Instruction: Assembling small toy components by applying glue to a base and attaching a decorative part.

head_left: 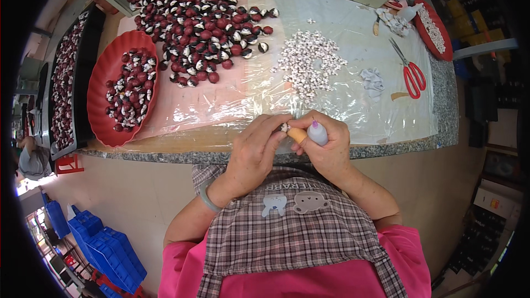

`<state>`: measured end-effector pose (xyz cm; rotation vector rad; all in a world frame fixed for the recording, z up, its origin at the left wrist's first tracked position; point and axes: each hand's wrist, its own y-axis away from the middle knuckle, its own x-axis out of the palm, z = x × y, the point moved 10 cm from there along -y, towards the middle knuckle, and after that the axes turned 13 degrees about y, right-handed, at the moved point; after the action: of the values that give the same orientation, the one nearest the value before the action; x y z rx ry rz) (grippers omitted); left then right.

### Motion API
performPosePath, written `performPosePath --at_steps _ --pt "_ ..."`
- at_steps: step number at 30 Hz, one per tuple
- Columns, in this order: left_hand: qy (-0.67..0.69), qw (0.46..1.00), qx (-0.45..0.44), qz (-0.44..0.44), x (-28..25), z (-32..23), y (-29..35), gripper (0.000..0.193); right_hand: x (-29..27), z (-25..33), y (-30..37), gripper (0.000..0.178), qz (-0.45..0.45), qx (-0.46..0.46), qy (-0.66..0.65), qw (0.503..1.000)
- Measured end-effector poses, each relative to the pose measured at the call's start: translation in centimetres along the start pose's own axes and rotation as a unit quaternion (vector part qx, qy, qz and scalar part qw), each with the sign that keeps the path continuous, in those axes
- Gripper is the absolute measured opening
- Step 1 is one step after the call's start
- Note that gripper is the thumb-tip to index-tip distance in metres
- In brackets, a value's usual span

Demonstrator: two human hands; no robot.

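Note:
Close to the table's front edge, my left hand (255,144) pinches a small dark-and-white ball piece (284,127) between its fingertips. My right hand (335,142) is wrapped round a whitish squeeze bottle (318,133) with a purple tip. A tan finger cover (297,134) sits on one of its fingers, touching or almost touching the piece. Straight ahead of both hands lies a loose pile of tiny white pieces with dark marks (312,63). Farther left spreads a big heap of dark red, black and white balls (204,33).
A red scalloped tray (99,113) of similar balls stands on the left, beside a black tray (83,77) full of them. Red-handled scissors (411,74), crumpled cloth (372,81) and a red dish (444,44) of white pieces lie right. Plastic sheeting (353,113) covers the table.

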<state>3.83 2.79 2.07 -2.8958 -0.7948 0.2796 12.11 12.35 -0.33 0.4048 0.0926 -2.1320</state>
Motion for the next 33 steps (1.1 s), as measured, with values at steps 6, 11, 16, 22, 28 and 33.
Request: performPosePath --at_steps 6,11,16,22,28,33 --pt "0.391 0.899 -0.196 -0.03 -0.2 4.9 1.0 0.022 -0.6 1.0 -1.1 0.023 0.037 0.026 -0.032 0.998" --pt "0.536 0.814 -0.156 -0.163 -6.4 5.9 0.4 0.012 -1.8 -0.6 -0.9 0.024 0.037 0.047 -0.05 0.997" --pt "-0.028 0.98 -0.045 -0.193 -12.7 3.1 -1.7 0.013 -2.0 -1.5 -0.6 0.02 0.04 0.054 -0.042 0.997" --pt "-0.384 0.919 0.067 -0.057 -10.3 1.2 -3.5 0.025 -2.2 -1.6 -0.7 0.019 0.049 0.064 -0.033 0.996" --pt "-0.297 0.951 0.04 -0.074 -10.1 0.7 -3.3 0.017 -2.1 -1.7 -0.4 0.02 0.051 0.066 -0.029 0.996" --pt "0.451 0.868 -0.188 -0.093 -6.5 5.2 -1.1 0.01 -1.7 -1.9 -0.8 0.032 0.082 0.052 -0.126 0.987"
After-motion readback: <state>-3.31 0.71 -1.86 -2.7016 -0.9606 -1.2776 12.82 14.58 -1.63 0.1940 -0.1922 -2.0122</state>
